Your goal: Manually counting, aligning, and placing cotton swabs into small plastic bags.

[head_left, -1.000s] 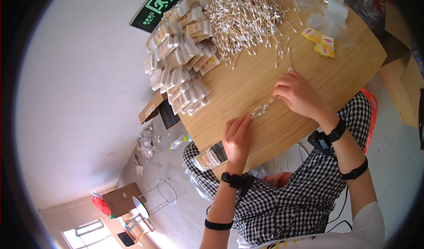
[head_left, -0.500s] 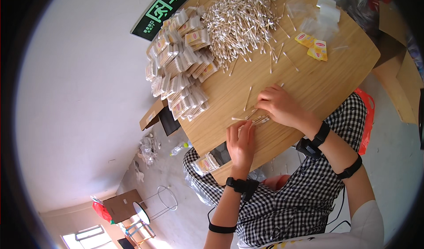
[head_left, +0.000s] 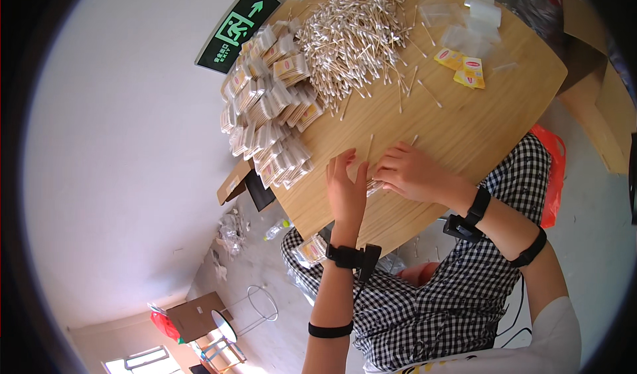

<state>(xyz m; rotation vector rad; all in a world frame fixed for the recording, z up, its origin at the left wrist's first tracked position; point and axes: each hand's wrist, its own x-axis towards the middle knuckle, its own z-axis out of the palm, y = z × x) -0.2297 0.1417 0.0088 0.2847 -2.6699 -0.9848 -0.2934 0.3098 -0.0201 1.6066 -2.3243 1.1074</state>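
My left hand (head_left: 346,191) is raised over the near part of the wooden table, its thumb and fingers apart with nothing seen between them. Beside its thumb lies a single cotton swab (head_left: 370,146). Just to the right, my right hand (head_left: 417,175) has its fingers curled down on a small bunch of cotton swabs (head_left: 373,187), which it partly covers. Another swab tip (head_left: 415,139) pokes out past its knuckles. Farther off spreads a large heap of loose cotton swabs (head_left: 355,39).
Stacked packs of swabs (head_left: 265,102) line the table's left edge. Yellow cards (head_left: 468,70) and clear plastic bags (head_left: 474,25) lie at the far right. One filled pack (head_left: 310,249) sits by the near left corner. Cardboard boxes (head_left: 590,115) stand right of the table.
My left hand has lifted off the small bunch and moved away from me, its fingers spreading. My right hand has shifted slightly left and nearer, over the bunch.
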